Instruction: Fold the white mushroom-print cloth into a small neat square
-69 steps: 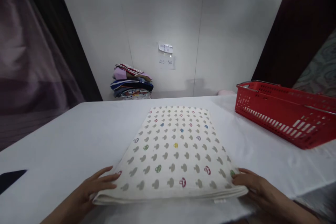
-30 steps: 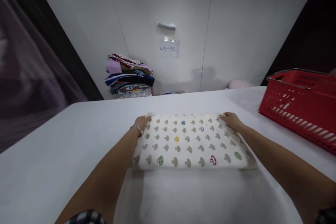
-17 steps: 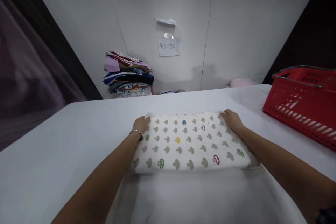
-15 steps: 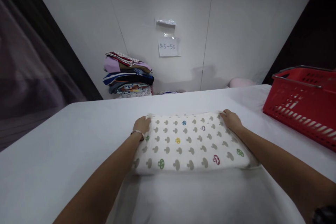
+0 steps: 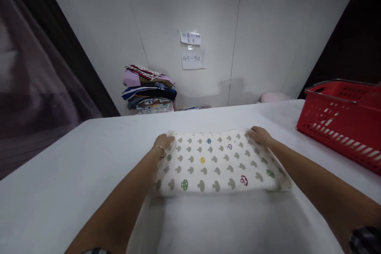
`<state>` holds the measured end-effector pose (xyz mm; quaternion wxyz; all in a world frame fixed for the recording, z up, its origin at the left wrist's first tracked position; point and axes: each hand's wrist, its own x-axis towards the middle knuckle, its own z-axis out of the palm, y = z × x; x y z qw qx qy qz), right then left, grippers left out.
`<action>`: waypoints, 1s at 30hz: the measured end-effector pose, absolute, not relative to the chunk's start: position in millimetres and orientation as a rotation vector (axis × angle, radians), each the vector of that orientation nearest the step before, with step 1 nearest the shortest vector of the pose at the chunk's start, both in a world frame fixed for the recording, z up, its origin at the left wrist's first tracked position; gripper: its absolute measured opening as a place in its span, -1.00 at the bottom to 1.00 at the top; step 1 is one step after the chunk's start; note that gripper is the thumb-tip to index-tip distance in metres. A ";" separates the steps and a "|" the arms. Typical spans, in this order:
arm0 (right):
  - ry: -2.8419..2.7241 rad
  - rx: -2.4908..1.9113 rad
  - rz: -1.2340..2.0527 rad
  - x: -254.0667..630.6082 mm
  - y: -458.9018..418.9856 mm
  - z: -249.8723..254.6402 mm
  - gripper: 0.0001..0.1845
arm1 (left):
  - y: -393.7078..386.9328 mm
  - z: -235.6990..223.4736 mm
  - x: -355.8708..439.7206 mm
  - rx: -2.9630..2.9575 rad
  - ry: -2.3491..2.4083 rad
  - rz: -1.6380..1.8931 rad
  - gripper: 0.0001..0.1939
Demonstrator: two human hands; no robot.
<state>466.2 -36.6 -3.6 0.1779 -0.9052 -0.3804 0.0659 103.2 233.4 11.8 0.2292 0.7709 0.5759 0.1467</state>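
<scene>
A folded cream cloth (image 5: pixel 217 164) printed with grey and coloured mushrooms lies in the middle of the white table (image 5: pixel 74 158). My left hand (image 5: pixel 163 143), with a thin bracelet on the wrist, has its fingers curled on the cloth's far left corner. At the far right corner rests my right hand (image 5: pixel 259 135), fingers bent down over the edge. Both arms reach out along the cloth's sides.
A red plastic basket (image 5: pixel 342 121) with metal handles stands at the right of the table. A stack of folded clothes (image 5: pixel 149 89) sits against the white wall behind, beneath paper notes (image 5: pixel 193 51). A pink thing (image 5: pixel 272 97) lies behind the table edge.
The cloth was folded in half away from me, my hands carrying its near edge to the far edge. Over the last second the hands stay at the far corners; the view tilts slightly.
</scene>
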 end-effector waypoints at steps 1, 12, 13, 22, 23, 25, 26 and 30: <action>-1.098 -2.545 0.214 468.2 -35.2 -0.3 -0.71 | 235.5 14.5 104.4 2.084 1.588 0.392 -0.70; -1.364 -2.421 0.277 452.9 6.4 14.6 -0.62 | 241.2 21.0 123.1 1.991 1.593 0.493 -0.54; -1.377 -2.412 0.272 452.8 8.7 14.6 -0.66 | 240.8 19.6 122.4 2.002 1.586 0.509 -0.56; -1.248 -2.461 0.081 442.1 7.9 -2.2 -0.71 | 228.3 0.8 116.7 2.039 1.705 0.552 -0.59; -1.250 -2.467 0.067 440.9 8.1 -4.6 -0.71 | 227.7 0.1 116.6 2.042 1.709 0.557 -0.59; -1.281 -2.479 0.050 439.3 9.1 -6.8 -0.72 | 227.7 1.3 117.1 2.050 1.706 0.551 -0.59; -1.302 -2.483 0.037 438.3 9.6 -6.4 -0.72 | 227.9 3.5 117.6 2.052 1.708 0.542 -0.58; -1.381 -2.462 -0.091 426.3 4.1 1.2 -0.63 | 219.3 17.0 119.2 2.154 1.725 0.526 -0.40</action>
